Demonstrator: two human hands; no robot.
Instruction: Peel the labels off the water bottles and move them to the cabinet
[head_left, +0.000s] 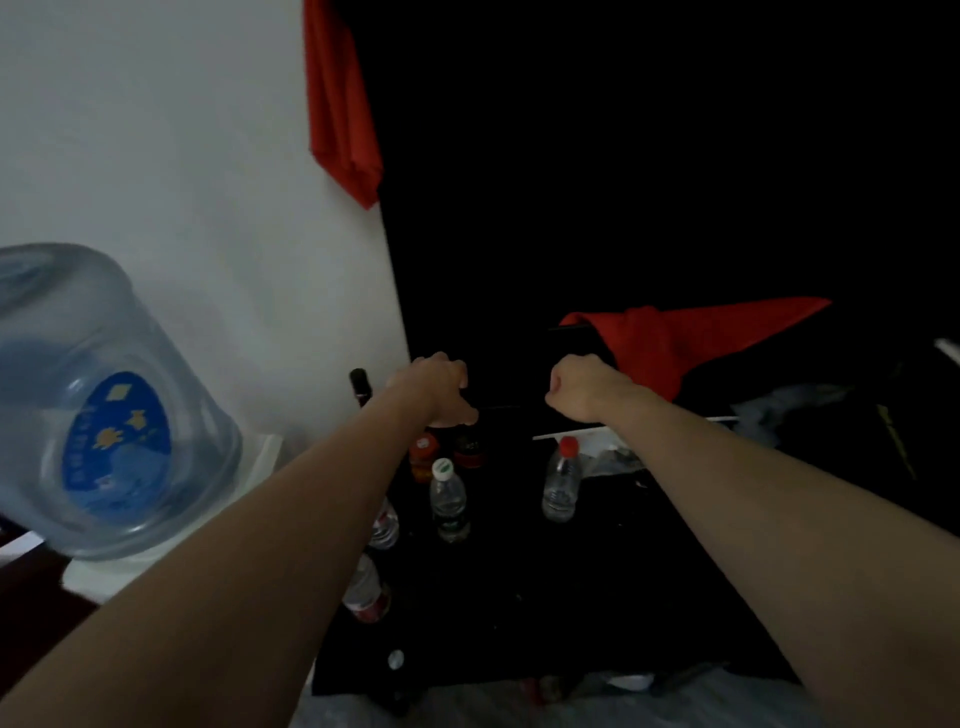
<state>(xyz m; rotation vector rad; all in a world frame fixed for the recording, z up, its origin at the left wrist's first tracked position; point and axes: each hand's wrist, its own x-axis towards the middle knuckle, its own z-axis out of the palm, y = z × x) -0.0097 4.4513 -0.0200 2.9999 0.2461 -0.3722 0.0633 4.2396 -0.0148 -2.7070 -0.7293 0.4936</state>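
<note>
Small water bottles stand on a black surface. One with a white cap and a dark label is in the middle. A clear one with a red cap and no label stands to its right. Two more with red labels are partly hidden under my left forearm. My left hand reaches out above an orange-capped bottle and a dark bottle, fingers curled; whether it holds anything is hidden. My right hand is a closed fist above the surface, apart from the bottles.
A large blue water-cooler jug sits at the left on a white dispenser. A dark bottle stands by the white wall. Red cloth lies at the back right; another red cloth hangs above. White clutter lies at the right.
</note>
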